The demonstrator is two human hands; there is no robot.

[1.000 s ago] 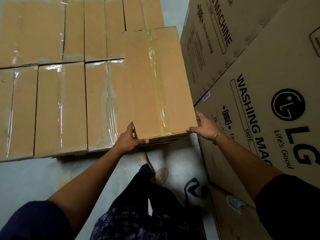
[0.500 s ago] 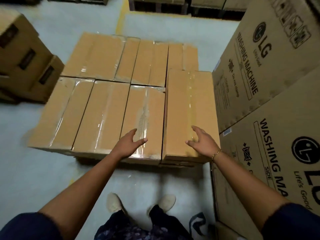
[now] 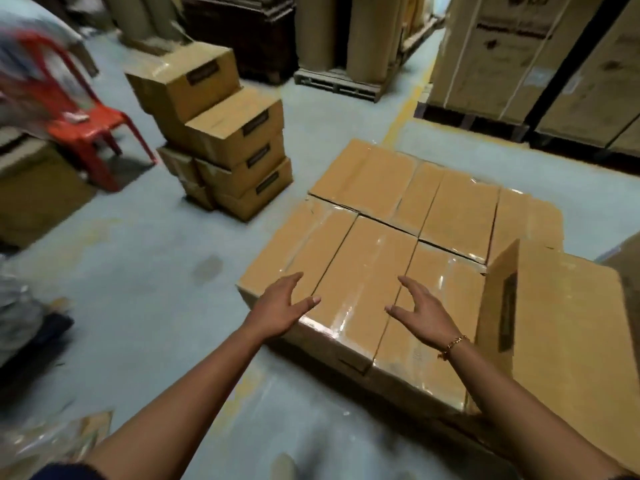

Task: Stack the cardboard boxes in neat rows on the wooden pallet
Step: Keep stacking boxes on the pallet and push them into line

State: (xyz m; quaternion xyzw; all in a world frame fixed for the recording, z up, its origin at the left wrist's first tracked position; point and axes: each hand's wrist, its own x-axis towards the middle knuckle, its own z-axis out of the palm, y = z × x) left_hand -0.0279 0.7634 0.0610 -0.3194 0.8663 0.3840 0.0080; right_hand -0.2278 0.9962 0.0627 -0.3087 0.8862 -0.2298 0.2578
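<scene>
A layer of several taped cardboard boxes [image 3: 374, 271] lies in two rows, hiding the pallet beneath. One more box [image 3: 561, 327] sits on top of that layer at the near right. My left hand [image 3: 282, 308] hovers over the near left corner of the layer, fingers spread and holding nothing. Beside the raised box, my right hand [image 3: 424, 313] is also empty, with fingers straight and a gold bracelet on the wrist. A loose pile of similar boxes [image 3: 221, 140] stands on the floor to the left.
A red plastic chair [image 3: 83, 123] stands at the far left beside a brown carton [image 3: 34, 195]. Tall cartons [image 3: 540, 64] on dark pallets line the back right. A light pallet [image 3: 339, 81] with cardboard rolls stands at the back. Grey floor with a yellow line [image 3: 405, 112] lies between.
Both hands let go of the box set on the right of the layer and drew back, empty. The view has swung left, toward the loose pile of boxes and the chair.
</scene>
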